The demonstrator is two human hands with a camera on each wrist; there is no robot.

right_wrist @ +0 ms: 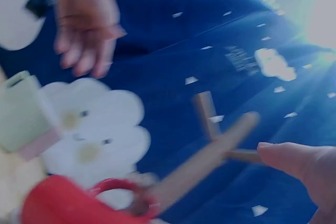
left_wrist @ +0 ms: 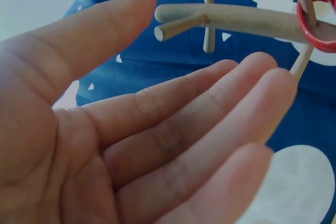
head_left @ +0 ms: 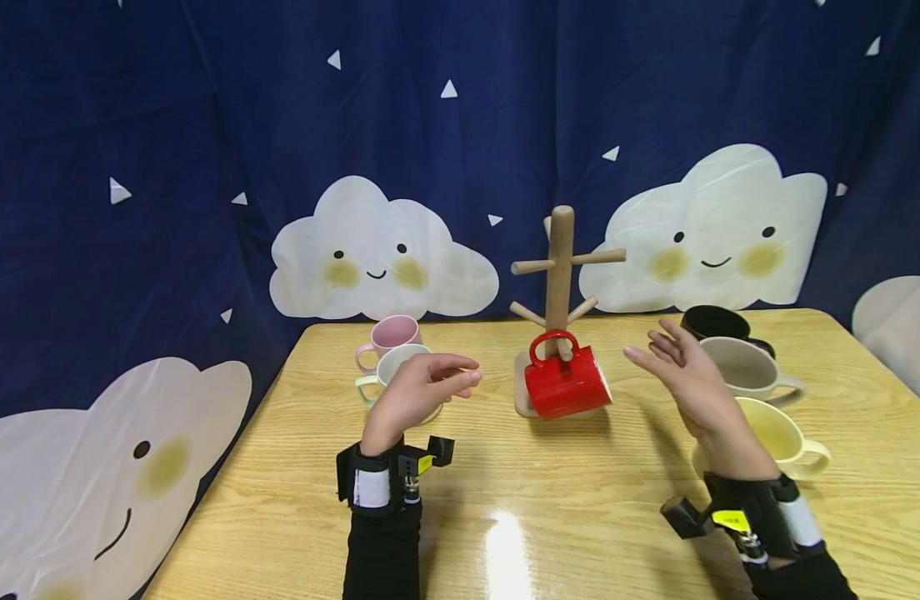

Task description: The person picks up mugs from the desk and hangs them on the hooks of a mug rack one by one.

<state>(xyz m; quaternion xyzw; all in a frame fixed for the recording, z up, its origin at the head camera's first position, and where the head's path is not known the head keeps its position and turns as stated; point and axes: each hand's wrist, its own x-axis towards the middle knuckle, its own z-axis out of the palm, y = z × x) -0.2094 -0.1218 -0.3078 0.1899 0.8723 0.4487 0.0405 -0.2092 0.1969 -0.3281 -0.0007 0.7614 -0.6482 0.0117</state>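
A red mug (head_left: 568, 386) hangs by its handle from a low peg of the wooden mug tree (head_left: 560, 287), tilted on its side. To the left of the tree my left hand (head_left: 422, 390) is in the air with fingers extended and holds nothing; its palm and loosely bent fingers show in the left wrist view. My right hand (head_left: 685, 375) is raised to the right of the red mug, apart from it, thumb and fingers spread and nothing between them. In the right wrist view only its thumb (right_wrist: 294, 161) shows clearly.
Behind my left hand stand a pink mug (head_left: 396, 333) and a pale green mug (head_left: 400, 362). Around my right hand are a black mug (head_left: 715, 322), a grey mug (head_left: 741, 367) and a yellow mug (head_left: 775, 433) on the wooden table (head_left: 565, 517). A blue cloud-patterned curtain (head_left: 430, 125) hangs behind.
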